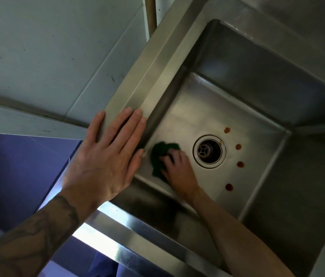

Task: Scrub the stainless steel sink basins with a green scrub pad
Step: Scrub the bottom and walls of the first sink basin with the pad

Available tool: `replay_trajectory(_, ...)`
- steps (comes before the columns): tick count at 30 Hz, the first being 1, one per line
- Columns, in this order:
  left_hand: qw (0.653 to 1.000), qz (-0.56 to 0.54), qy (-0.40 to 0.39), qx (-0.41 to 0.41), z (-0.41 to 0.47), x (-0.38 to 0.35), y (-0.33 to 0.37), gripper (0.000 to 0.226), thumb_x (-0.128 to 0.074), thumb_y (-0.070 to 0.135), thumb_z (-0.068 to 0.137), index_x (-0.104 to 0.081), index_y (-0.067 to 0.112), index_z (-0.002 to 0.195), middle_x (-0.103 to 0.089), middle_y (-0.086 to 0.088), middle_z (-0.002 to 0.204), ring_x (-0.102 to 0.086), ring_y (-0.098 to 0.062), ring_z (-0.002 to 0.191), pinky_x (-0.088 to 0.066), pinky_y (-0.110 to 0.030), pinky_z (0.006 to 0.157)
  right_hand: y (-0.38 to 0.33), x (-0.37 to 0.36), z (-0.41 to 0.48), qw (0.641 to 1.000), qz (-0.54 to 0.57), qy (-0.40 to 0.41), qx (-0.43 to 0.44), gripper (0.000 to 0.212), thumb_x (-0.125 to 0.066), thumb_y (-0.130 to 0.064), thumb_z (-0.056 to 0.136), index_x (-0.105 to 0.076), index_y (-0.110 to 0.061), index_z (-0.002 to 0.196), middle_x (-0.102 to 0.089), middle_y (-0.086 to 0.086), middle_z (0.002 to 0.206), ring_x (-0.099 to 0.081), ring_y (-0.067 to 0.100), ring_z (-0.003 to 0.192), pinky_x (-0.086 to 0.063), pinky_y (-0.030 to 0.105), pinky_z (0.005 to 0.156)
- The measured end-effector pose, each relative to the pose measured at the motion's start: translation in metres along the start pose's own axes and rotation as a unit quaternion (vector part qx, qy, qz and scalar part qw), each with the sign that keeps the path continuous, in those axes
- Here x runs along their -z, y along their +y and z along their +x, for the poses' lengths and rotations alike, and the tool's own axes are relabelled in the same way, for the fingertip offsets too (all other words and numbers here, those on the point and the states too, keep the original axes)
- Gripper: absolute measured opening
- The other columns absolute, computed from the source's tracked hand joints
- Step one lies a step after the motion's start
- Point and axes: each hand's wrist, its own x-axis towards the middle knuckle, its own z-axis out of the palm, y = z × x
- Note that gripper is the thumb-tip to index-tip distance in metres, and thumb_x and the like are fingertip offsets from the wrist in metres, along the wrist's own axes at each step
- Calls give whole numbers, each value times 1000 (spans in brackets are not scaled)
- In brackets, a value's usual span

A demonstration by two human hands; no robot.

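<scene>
A deep stainless steel sink basin (pixel 257 96) fills the right of the head view, with a round drain (pixel 209 150) in its floor. My right hand (pixel 179 170) is down on the basin floor, left of the drain, its fingers curled on a crumpled green scrub pad (pixel 158 154) near the basin's left wall. My left hand (pixel 107 156) rests flat on the sink's left rim (pixel 147 76), fingers straight and together. Several reddish-brown spots (pixel 238 146) lie in a row on the floor to the right of the drain.
A pale tiled wall (pixel 47 47) runs along the left of the sink rim. The sink's bright front edge (pixel 129 232) lies below my left forearm, with a purple-blue floor (pixel 21 176) beyond it.
</scene>
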Motion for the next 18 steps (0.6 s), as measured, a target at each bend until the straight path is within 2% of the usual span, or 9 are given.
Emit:
replay_trajectory(2, 1000, 2, 0, -1, 0, -1, -1, 65, -27, 42, 117, -22, 4, 169, -22, -17, 177, -21, -32, 165, -22, -62, 131, 10, 3, 8, 994, -2, 27, -104, 43, -79, -26, 89, -65, -4, 124, -57, 22, 131, -54, 37, 114, -52, 46, 97)
replay_trajectory(4, 1000, 1, 1, 1, -1, -1, 0, 65, -27, 42, 117, -21, 4, 170, -22, -16, 177, -23, -32, 165, -22, -62, 131, 6, 4, 6, 991, 13, 21, -134, 44, -76, -27, 92, -62, -5, 128, -54, 21, 135, -50, 36, 119, -47, 44, 101)
replay_trajectory(5, 1000, -1, 4, 3, 0, -1, 1, 65, -27, 42, 117, -21, 4, 170, -22, -16, 177, -23, -31, 165, -22, -62, 131, 5, 4, 0, 993, 20, 13, -117, 43, -76, -26, 91, -63, -5, 126, -55, 21, 134, -51, 37, 118, -48, 46, 100)
replay_trajectory(9, 1000, 1, 11, 5, 1, -2, 2, 64, -28, 41, 117, -22, 4, 169, -23, -15, 177, -24, -31, 164, -23, -61, 131, 30, 19, -42, 995, 6, -85, 53, 43, -82, -28, 86, -68, -9, 122, -61, 19, 130, -59, 38, 112, -57, 51, 92)
replay_trajectory(11, 1000, -3, 14, 5, 0, -2, 2, 64, -29, 40, 117, -23, 5, 169, -23, -15, 177, -24, -31, 164, -23, -61, 130, 46, 28, -46, 997, -1, -73, 36, 42, -80, -27, 86, -68, -9, 123, -61, 19, 131, -59, 38, 113, -57, 52, 93)
replay_trajectory(14, 1000, -4, 15, 3, 1, -3, 3, 64, -31, 39, 116, -23, 5, 169, -25, -15, 177, -25, -31, 164, -23, -61, 130, 39, 21, -37, 995, 2, -22, -95, 44, -76, -26, 87, -66, -6, 125, -57, 21, 134, -55, 39, 117, -53, 49, 100)
replay_trajectory(15, 1000, -7, 16, 4, 1, -3, 4, 64, -31, 39, 116, -24, 5, 169, -25, -15, 177, -25, -30, 164, -23, -62, 130, 30, 17, -39, 994, 6, -13, -108, 44, -76, -27, 87, -66, -7, 125, -56, 21, 135, -54, 39, 118, -51, 48, 100)
replay_trajectory(16, 1000, -7, 18, 6, 1, -3, 4, 64, -32, 39, 116, -24, 5, 169, -25, -14, 177, -25, -30, 164, -23, -62, 130, 23, 14, -45, 996, 10, -12, -92, 43, -76, -28, 88, -65, -8, 125, -54, 20, 135, -53, 38, 118, -52, 47, 99)
replay_trajectory(18, 1000, -5, 21, 7, 1, -4, 3, 64, -32, 39, 116, -23, 6, 170, -25, -14, 177, -25, -30, 164, -23, -62, 130, 19, 9, -69, 999, 13, -46, 24, 42, -75, -33, 89, -64, -13, 124, -53, 18, 133, -50, 36, 116, -54, 48, 95)
